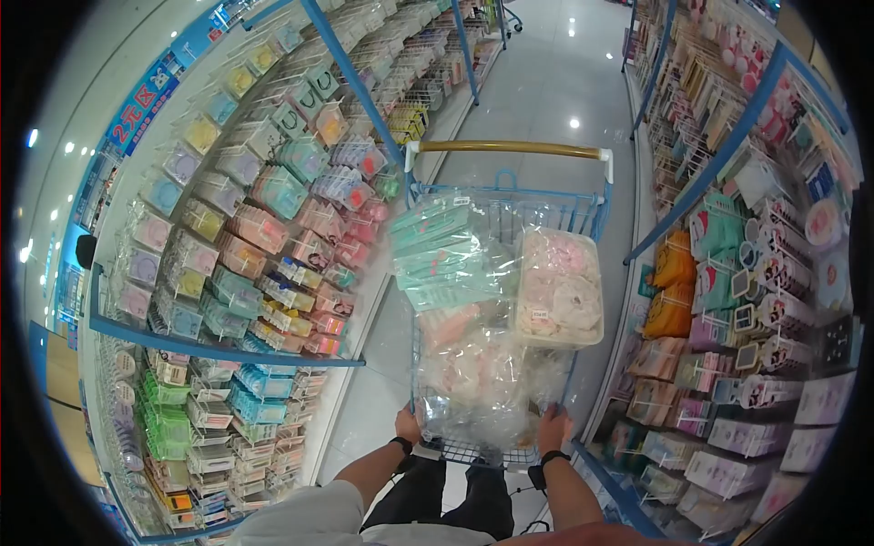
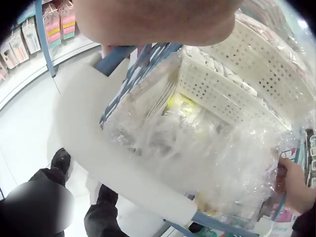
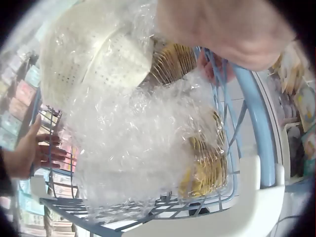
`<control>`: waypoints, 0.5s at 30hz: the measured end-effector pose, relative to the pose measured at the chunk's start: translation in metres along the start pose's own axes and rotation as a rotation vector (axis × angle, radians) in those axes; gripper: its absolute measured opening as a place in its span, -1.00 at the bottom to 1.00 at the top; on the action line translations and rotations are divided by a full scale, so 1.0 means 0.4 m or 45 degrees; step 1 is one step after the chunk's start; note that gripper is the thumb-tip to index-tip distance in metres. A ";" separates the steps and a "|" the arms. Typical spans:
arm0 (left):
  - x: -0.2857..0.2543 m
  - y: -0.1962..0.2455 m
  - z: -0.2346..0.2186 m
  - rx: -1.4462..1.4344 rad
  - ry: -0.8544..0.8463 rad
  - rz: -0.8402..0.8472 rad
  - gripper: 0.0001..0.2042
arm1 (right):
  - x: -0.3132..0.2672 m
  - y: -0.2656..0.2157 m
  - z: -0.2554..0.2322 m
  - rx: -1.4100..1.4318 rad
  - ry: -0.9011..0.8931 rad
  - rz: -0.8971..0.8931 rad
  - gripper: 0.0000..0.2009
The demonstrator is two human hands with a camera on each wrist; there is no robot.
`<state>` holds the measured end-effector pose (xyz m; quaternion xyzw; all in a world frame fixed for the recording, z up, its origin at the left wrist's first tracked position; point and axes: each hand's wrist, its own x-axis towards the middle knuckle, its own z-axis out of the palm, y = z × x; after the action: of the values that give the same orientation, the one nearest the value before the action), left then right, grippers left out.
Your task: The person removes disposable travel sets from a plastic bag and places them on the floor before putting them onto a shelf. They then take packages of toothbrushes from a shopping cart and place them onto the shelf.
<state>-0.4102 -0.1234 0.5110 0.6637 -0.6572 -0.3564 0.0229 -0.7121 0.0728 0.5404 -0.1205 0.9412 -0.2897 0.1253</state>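
A blue wire shopping cart stands in front of the person, loaded with goods in clear plastic. The left hand holds the cart's left side near the body; in the right wrist view its fingers lie along the wire wall, thumb up at the rim. On the opposite side the right hand grips the cart's frame, with fingers curled at the blue wires. Between the hands lies a crumpled clear plastic bag. White perforated baskets and a bag of teal packets lie farther forward.
A rack of small hanging packets lines the left side. On the right, another shelf rack holds bags and boxes close to the cart. A tiled aisle floor runs ahead between blue posts. The cart's gold bar crosses its far end.
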 end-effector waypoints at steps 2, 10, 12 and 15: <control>0.019 0.021 0.002 -0.046 0.019 0.079 -0.44 | 0.016 -0.019 -0.004 0.041 -0.029 -0.023 -0.70; 0.159 0.086 0.035 -0.118 0.083 0.227 -0.62 | 0.121 -0.075 0.029 -0.048 0.002 0.035 -0.64; 0.193 0.101 0.044 -0.081 0.088 0.242 -0.62 | 0.153 -0.104 0.024 -0.053 0.015 0.047 -0.63; 0.234 0.176 0.036 -0.070 0.092 0.256 -0.62 | 0.207 -0.126 0.033 -0.030 -0.020 0.058 -0.63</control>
<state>-0.4887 -0.2100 0.4939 0.6062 -0.7091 -0.3460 0.1004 -0.7782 0.0006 0.5453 -0.1030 0.9460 -0.2747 0.1379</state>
